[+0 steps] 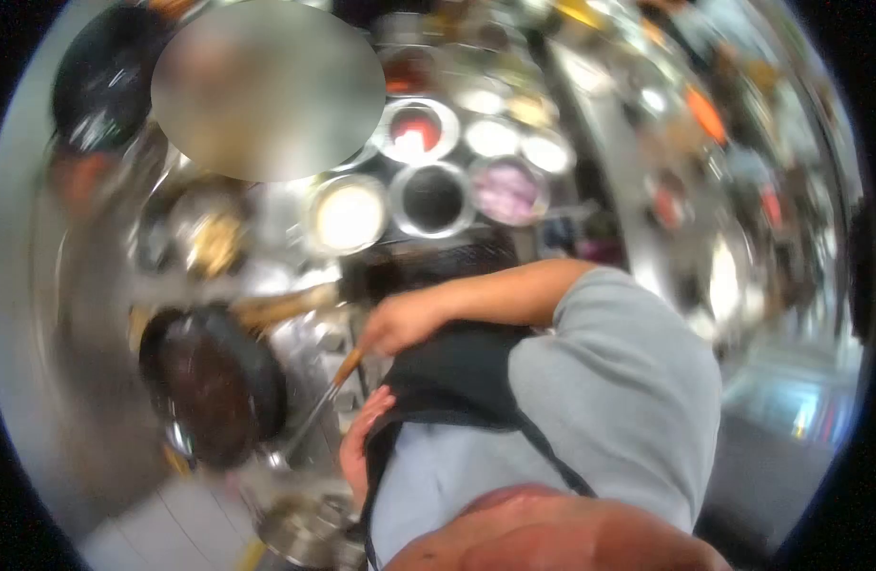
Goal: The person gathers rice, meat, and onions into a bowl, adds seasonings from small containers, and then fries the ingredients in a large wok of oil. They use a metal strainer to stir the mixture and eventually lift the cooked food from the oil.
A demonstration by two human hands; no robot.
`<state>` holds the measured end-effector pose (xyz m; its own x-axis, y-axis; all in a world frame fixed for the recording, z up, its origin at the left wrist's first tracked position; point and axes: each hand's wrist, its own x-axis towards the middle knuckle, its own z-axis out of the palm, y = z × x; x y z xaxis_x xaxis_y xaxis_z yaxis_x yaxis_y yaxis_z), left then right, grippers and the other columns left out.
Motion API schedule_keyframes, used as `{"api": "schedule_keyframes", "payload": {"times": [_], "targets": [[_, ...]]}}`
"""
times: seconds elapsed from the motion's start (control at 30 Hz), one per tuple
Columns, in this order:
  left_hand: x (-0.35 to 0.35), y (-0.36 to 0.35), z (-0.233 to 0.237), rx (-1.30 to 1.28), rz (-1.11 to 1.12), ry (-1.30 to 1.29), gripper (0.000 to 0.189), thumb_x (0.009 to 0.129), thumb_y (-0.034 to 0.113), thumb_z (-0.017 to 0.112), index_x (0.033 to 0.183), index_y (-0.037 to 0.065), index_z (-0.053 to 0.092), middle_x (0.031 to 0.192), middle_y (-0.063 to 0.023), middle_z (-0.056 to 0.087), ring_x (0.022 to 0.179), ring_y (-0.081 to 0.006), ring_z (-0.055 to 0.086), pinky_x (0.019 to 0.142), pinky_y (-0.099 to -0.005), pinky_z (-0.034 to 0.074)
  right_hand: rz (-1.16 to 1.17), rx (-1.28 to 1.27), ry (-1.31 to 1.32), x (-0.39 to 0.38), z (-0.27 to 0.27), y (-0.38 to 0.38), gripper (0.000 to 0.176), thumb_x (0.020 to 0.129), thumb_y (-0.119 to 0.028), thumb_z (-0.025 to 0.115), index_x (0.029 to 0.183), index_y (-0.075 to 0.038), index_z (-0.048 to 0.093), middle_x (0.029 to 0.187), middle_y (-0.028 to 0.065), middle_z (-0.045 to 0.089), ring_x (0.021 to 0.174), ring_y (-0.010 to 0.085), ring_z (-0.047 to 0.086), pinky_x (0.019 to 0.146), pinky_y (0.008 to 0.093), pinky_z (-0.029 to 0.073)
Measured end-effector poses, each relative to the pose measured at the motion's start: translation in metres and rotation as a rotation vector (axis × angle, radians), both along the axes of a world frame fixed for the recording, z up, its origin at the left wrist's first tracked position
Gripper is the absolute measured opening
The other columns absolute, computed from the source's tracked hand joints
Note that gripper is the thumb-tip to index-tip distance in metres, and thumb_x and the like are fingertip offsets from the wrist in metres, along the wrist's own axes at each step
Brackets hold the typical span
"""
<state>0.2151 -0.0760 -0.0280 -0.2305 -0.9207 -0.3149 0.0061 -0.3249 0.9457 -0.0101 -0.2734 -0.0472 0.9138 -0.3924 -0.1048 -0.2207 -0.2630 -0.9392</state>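
Note:
My right hand [400, 324] is closed around the wooden handle of a long metal ladle [310, 421]. The ladle slants down and left, its small shiny end by the lower right rim of a dark wok [267, 381]. The wok's inside looks brown and blurred. My left hand [362, 443] is close to the front of my black apron [457, 371], its fingers stretched out. Nothing shows in it, though its palm side is partly hidden.
Round metal pots stand beyond my right arm, among them one with pale contents [348, 214], a dark one [432, 199] and one with purplish pieces [507, 190]. A bowl of yellowish food [214, 243] is farther left. Another black wok [110, 81] is at the upper left.

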Motion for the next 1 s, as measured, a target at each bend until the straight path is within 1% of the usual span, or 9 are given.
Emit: {"api": "schedule_keyframes", "payload": {"times": [0.03,0.17,0.33,0.37,0.43,0.57,0.63,0.67,1.0], "targets": [[0.0,-0.019,-0.008,0.021,-0.119,0.025,0.022,0.088,0.001,0.052,0.11,0.0,0.055,0.12,-0.0221,0.058,0.123,-0.0332,0.048,0.105,-0.0441,0.035,0.215,0.093,0.072,-0.026,-0.02,0.018,0.033,0.09,-0.031,0.056,0.105,-0.003,0.064,0.097,0.0165,0.066,0.091,0.0281,0.061,0.084,0.0375,0.046],[-0.038,-0.087,-0.018,0.258,-0.392,0.204,0.037,0.093,0.021,0.052,0.123,0.0,0.055,0.129,-0.0168,0.053,0.124,-0.0224,0.046,0.109,-0.0342,0.029,-0.642,0.237,0.364,-0.186,0.025,0.062,0.031,0.088,-0.029,0.057,0.105,-0.005,0.067,0.096,0.0118,0.068,0.083,0.0194,0.065,0.076,0.0332,0.051],[-0.148,-0.13,0.053,-0.07,-0.531,0.295,0.039,0.089,0.027,0.06,0.117,0.0,0.053,0.121,-0.0209,0.055,0.12,-0.0318,0.05,0.104,-0.0436,0.035,-2.423,0.406,-0.383,-0.384,-0.035,0.131,0.036,0.091,-0.034,0.052,0.107,-0.002,0.051,0.082,0.0101,0.058,0.065,0.0192,0.059,0.053,0.03,0.05],[-0.167,-0.137,0.06,-0.105,-0.565,0.252,0.038,0.09,0.025,0.059,0.118,0.0,0.053,0.121,-0.0207,0.056,0.118,-0.0317,0.051,0.103,-0.0435,0.036,-2.558,0.384,-0.414,-0.407,-0.011,0.141,0.045,0.091,-0.034,0.051,0.123,-0.002,0.043,0.11,0.0143,0.054,0.076,0.021,0.061,0.051,0.0297,0.051],[-0.2,-0.149,0.056,-0.131,-0.594,0.271,0.037,0.089,0.023,0.06,0.117,0.0,0.054,0.119,-0.0196,0.057,0.116,-0.0304,0.052,0.102,-0.0421,0.037,-2.741,0.508,-0.515,-0.472,-0.023,0.154,0.044,0.091,-0.039,0.052,0.111,0.0,0.053,0.097,0.015,0.059,0.074,0.0228,0.06,0.063,0.032,0.053],[-0.265,-0.171,0.065,-0.171,-0.632,0.039,0.031,0.087,0.017,0.06,0.112,-0.001,0.059,0.115,-0.0156,0.06,0.111,-0.0259,0.055,0.098,-0.0366,0.04,-2.529,0.241,-0.365,-0.54,-0.05,0.157,0.034,0.089,-0.027,0.053,0.107,0.001,0.058,0.101,0.012,0.06,0.071,0.0226,0.061,0.058,0.0323,0.052],[-0.284,-0.182,0.071,-0.141,-0.605,-0.065,0.03,0.087,0.017,0.059,0.111,-0.002,0.061,0.111,-0.0129,0.061,0.106,-0.0224,0.057,0.092,-0.0331,0.043,-2.184,0.077,0.603,-0.582,-0.076,0.172,0.03,0.09,-0.026,0.051,0.1,-0.002,0.067,0.094,0.0101,0.065,0.082,0.0182,0.06,0.064,0.0325,0.048],[-0.29,-0.183,0.069,-0.172,-0.549,-0.086,0.03,0.088,0.018,0.059,0.111,-0.001,0.061,0.109,-0.013,0.062,0.104,-0.0223,0.058,0.09,-0.0327,0.044,-2.285,0.033,-0.002,-0.523,-0.006,0.141,0.032,0.089,-0.027,0.054,0.105,-0.001,0.066,0.099,0.0113,0.065,0.091,0.0176,0.06,0.075,0.0318,0.047],[-0.226,-0.111,0.058,-0.269,0.241,-0.282,0.032,0.086,0.023,0.062,0.109,0.001,0.057,0.094,-0.0111,0.058,0.08,-0.0204,0.058,0.072,-0.0319,0.047,-0.707,0.075,0.128,-0.275,0.107,-0.027,0.02,0.083,-0.012,0.059,0.098,0.001,0.063,0.087,0.0039,0.065,0.079,0.0136,0.058,0.07,0.0279,0.046]]}}
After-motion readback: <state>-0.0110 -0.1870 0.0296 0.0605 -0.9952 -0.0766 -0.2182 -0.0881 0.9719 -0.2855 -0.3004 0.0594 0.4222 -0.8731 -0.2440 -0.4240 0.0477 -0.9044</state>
